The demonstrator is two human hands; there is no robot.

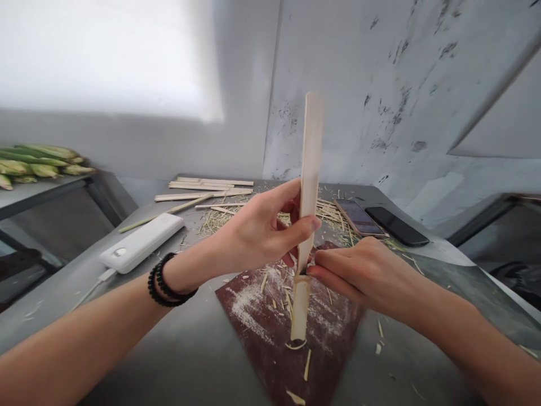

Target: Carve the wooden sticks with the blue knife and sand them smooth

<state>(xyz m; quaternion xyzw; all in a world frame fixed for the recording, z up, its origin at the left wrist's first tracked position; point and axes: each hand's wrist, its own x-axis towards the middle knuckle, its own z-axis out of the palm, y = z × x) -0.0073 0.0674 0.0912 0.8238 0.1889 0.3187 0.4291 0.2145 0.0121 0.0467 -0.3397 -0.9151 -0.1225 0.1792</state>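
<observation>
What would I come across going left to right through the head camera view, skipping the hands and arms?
Green pile on the side surface → white device with a cable → upright pale strip → light-edged phone → black phone.

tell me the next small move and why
Probably a light scrape at the joint of the pale strip: the left hand holds it nearly upright, the right hand is at that joint, though what it pinches is unclear, and shavings lie below.
</observation>
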